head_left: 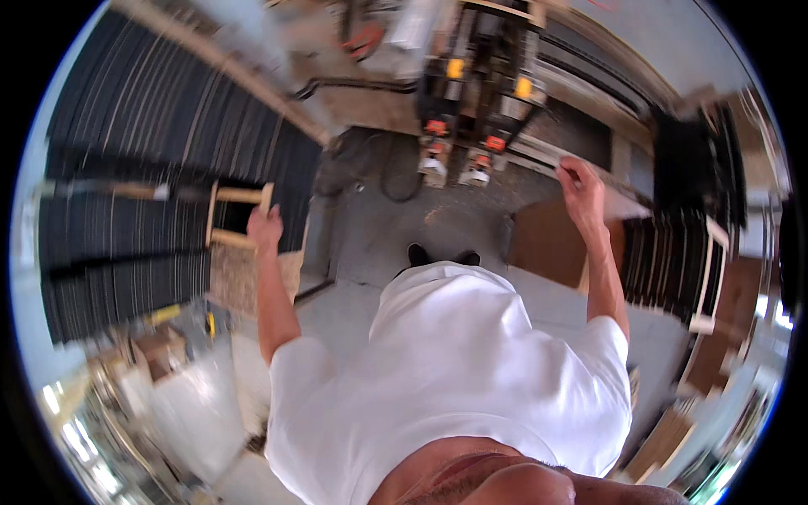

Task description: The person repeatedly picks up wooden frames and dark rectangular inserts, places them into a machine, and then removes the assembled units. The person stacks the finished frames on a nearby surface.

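Observation:
My left hand [265, 227] is closed around the side rail of a small light-wood frame [241, 195], at the edge of a stack of dark panels [252, 160] on the left. The rail runs up out of my fist. My right hand [582, 192] is raised on the right, its fingers loosely bent and nothing visible in them. It is nearest to a brown board [547, 231] and a machine's pale rail, touching neither as far as I can see. Motion blurs the fingertips somewhat.
Ahead stands a machine [475, 101] with two dark arms bearing orange and yellow parts. More dark panels [669, 261] stand at the right. A cable [396, 181] lies on the grey floor [429, 219] near my shoes. A cardboard box [160, 352] sits at the lower left.

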### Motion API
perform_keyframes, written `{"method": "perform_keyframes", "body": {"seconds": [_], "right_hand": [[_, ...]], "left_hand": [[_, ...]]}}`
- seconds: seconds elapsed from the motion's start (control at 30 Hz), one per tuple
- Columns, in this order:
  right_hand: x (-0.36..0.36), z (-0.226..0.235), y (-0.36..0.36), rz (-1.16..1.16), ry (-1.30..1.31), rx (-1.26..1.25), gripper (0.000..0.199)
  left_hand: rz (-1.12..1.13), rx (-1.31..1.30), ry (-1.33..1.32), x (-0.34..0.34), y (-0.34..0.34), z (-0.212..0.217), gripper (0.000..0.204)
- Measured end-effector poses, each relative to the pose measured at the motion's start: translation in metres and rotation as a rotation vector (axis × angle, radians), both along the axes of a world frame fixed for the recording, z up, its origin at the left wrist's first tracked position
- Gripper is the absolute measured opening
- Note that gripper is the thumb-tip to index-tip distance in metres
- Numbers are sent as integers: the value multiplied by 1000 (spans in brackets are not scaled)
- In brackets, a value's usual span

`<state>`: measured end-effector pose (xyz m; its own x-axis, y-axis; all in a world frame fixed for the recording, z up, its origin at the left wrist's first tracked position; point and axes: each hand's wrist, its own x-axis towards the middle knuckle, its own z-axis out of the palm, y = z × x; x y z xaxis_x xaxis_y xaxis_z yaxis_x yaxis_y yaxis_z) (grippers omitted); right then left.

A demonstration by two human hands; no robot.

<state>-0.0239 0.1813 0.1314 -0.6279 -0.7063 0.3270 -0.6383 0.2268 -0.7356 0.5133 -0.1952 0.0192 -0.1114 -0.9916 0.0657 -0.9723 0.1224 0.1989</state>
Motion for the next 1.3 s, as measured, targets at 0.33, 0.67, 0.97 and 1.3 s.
{"method": "perform_keyframes", "body": {"seconds": [0.33,0.67,0.97,1.3], "right_hand": [[-62,125,151,-327,529,170,22],[-80,140,301,-876,268,692,29],[-71,144,290,-972,157,384,24],[-46,177,186,-724,339,146,22]], "left_hand": [[107,1,-52,-11,1,11,53],[-261,-131,661,-203,82,5,39],[-485,518,1088,-487,75,27,28],[-202,1099,1558,-696,-33,51,77]]}}
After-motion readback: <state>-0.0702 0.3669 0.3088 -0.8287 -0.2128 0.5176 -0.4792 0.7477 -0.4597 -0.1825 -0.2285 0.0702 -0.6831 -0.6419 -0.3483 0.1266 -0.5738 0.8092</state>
